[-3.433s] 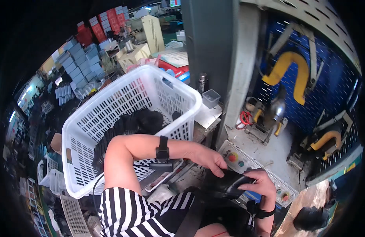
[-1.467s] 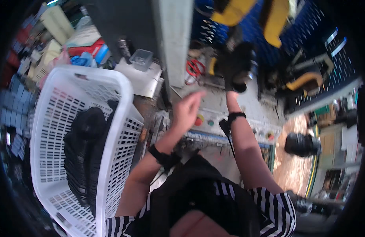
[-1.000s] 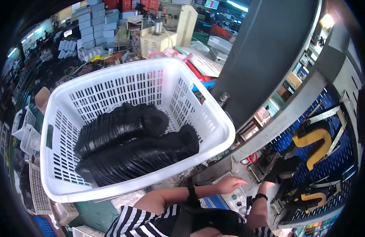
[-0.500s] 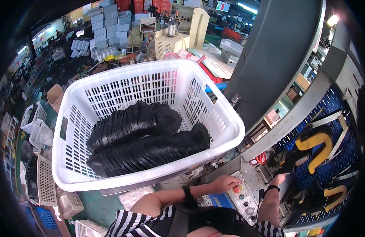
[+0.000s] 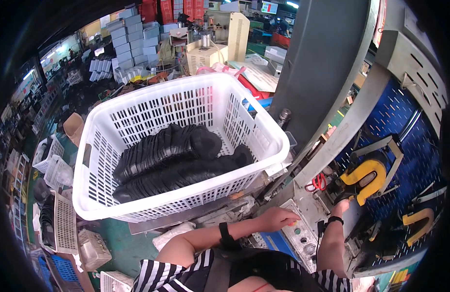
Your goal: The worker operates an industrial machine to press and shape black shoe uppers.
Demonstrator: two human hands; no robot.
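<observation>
Sitting in the machine at the right, the black piece is partly covered by a curved yellow pad, which now lies closer around it than a moment ago, so the piece looks pressed in place, though full contact is not clear. The right hand reaches up to the lower end of that piece; its fingertips are partly hidden, so I cannot tell whether they grip it or only rest there. Well apart from it, the left hand is over the control panel, fingers loosely bent and holding nothing that shows, their tips near a red button; whether they touch it is unclear. Just beyond the black piece, red handles lie on the machine's pale metal bed, and a second yellow pad stands farther right, before a blue slotted board. To the left, a white basket rests on a table, with two rows of black pieces stacked inside. A dark grey pillar rises behind. Around these spreads a workshop: green floor, smaller baskets, a beige machine and stacked grey boxes.
</observation>
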